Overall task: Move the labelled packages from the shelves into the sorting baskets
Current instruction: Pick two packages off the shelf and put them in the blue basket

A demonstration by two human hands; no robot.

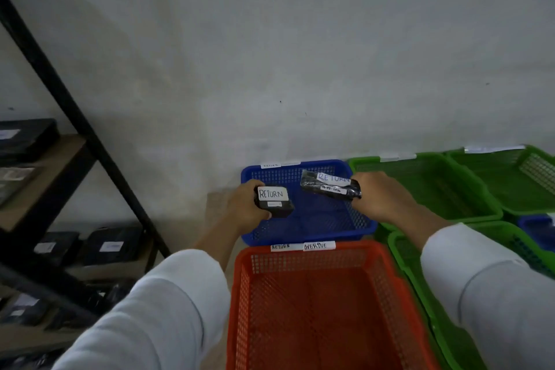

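Nearest you, at lower centre of the frame, sits the orange basket point(321, 309), tagged "RETURN OVERDUE", with the blue basket point(306, 219) just beyond it. Your left hand point(249, 204) grips a small black package point(274, 200) labelled "RETURN" over the blue basket's left rim. Your right hand point(377, 198) clutches a longer black package point(330, 188), also marked "RETURN", above its right side.

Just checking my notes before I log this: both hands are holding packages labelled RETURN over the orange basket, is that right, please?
Not quite: the head view shows the left hand and right hand holding their packages labelled RETURN, one small and boxy, one long, over the blue basket, not the orange basket, which lies nearer the person.
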